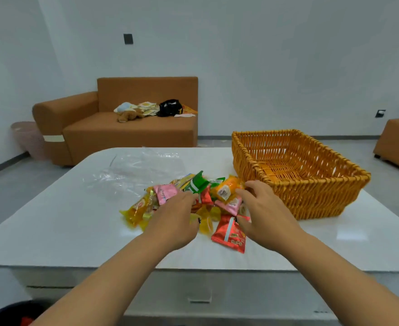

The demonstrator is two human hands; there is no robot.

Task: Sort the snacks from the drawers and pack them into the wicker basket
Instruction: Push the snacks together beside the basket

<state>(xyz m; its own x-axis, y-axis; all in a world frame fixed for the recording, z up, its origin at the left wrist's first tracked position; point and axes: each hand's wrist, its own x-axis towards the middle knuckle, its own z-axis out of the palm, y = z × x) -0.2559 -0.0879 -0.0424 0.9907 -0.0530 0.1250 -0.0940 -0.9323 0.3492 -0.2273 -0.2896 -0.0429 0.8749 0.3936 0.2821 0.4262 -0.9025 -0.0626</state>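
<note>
A heap of small snack packets (193, 196) in pink, yellow, green, orange and red lies in the middle of the white table (52, 220). My left hand (175, 220) rests palm down on the left half of the heap, fingers spread over the wrappers. My right hand (262, 208) rests on the right half, its fingertips touching an orange packet (226, 187) and its thumb by a red packet (229, 234). An orange wicker basket (316, 191) stands just right of the heap, with nothing visible inside.
A crumpled clear plastic bag (135, 170) lies on the table behind the heap. A closed drawer front (198, 295) shows below the table's near edge. Beyond stand a brown sofa (128, 130) with soft toys and a pink bin (26, 137).
</note>
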